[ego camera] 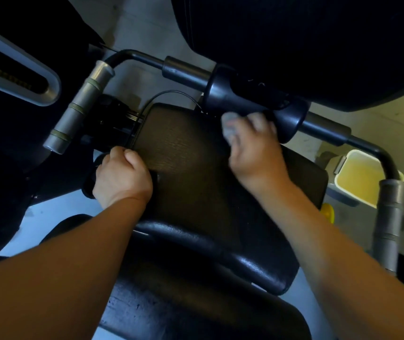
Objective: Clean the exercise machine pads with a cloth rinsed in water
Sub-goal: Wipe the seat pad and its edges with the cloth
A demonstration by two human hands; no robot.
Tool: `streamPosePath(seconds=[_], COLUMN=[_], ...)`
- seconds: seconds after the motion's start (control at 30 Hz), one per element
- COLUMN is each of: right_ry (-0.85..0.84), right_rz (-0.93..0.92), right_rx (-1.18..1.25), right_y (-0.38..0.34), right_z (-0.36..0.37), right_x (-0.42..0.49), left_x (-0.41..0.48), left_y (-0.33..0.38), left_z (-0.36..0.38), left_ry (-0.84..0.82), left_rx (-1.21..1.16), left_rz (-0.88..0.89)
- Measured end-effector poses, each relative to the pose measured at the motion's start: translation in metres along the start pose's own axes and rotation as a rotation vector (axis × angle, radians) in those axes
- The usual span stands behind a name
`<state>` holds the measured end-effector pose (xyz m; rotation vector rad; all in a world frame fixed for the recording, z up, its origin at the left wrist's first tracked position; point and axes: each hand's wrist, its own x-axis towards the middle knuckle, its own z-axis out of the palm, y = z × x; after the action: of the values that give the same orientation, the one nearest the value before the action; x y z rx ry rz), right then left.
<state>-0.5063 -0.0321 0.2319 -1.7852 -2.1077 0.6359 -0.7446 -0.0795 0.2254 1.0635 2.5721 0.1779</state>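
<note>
Grey cloth (230, 126) bunched in the right hand (254, 150) met the roller pad (252, 101); left hand (122, 175), curled on the seat pad (183, 153) edge, should steady firm strokes

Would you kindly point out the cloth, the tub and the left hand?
cloth (230, 125), head view, bunched end.
tub (354, 159), head view, inside wall.
left hand (122, 179), head view, back of hand.

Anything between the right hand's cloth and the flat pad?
Nothing visible. The right hand holds the cloth at the far edge of the pad, beside the black roller; the left hand grips the pad's left edge, off to the side.
</note>
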Motion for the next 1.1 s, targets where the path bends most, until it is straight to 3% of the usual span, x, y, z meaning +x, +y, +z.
streamPosePath(seconds=[0.07, 0.2, 0.33, 0.4, 0.53, 0.6, 0.77, 0.83, 0.97, 1.1], right_ry=[-0.051, -0.120, -0.404, -0.375, -0.158, -0.190, -0.446, -0.359, -0.114, -0.275], right_rz=[0.040, -0.195, -0.390, -0.378, -0.142, -0.209, -0.440, -0.417, -0.186, -0.347], right_rx=[-0.042, 0.064, 0.147, 0.174, 0.105, 0.083, 0.161, 0.145, 0.085, 0.094], right_y=[0.010, -0.019, -0.041, -0.036, -0.024, -0.032, -0.050, -0.040, -0.031, -0.050], right_z=[0.004, -0.002, -0.020, -0.023, -0.015, -0.013, -0.025, -0.023, -0.012, -0.013], right_x=[0.010, -0.030, -0.073, -0.068, -0.060, -0.078, -0.116, -0.107, -0.102, -0.140], left_x=[0.001, 0.001, 0.000, 0.000, 0.001, 0.002, 0.000, -0.001, -0.005, -0.011], left_y=[0.000, 0.000, -0.001, -0.001, -0.001, -0.002, -0.001, -0.002, -0.002, -0.002], left_z=[0.001, 0.002, 0.002, 0.001, 0.001, 0.001, -0.002, -0.003, -0.006, -0.011], left_ry=[0.003, 0.014, 0.018, 0.017, 0.009, 0.005, -0.004, -0.011, -0.001, 0.012], left_rx=[0.008, 0.012, 0.014, 0.017, 0.027, 0.025, 0.016, 0.003, 0.010, -0.019], left_rz=[0.003, 0.015, 0.018, 0.017, 0.021, 0.030, 0.022, 0.017, 0.034, 0.084])
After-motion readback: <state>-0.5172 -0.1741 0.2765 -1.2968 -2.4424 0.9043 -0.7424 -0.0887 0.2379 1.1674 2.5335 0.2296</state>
